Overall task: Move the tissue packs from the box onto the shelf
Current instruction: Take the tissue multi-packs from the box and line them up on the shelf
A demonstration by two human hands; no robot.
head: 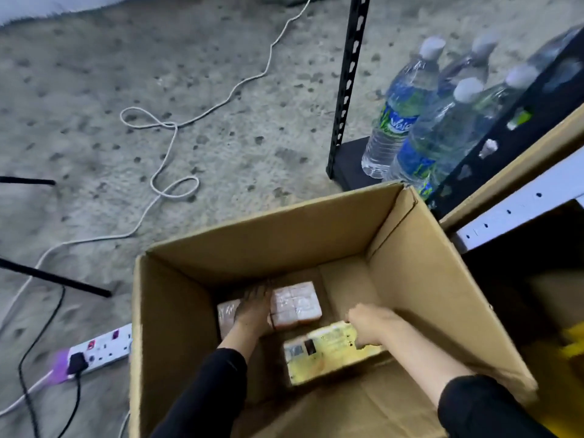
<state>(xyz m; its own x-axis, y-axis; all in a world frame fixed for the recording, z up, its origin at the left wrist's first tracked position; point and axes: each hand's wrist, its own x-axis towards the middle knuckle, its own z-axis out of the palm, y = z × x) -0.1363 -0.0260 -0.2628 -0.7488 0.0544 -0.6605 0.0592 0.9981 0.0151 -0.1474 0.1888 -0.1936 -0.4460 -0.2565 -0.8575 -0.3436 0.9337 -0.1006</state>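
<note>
Speckled grey floor (221, 147), white cable (164, 165)

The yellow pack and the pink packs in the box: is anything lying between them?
No. In the head view, only bare cardboard floor of the box separates the yellow pack from the pink packs; the left hand rests on the pink ones.

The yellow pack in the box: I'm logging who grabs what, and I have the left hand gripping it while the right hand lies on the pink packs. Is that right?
Not quite: the hands are swapped. The head view shows the right hand gripping the yellow pack, while the left hand lies on the pink packs, all inside the box.
</note>
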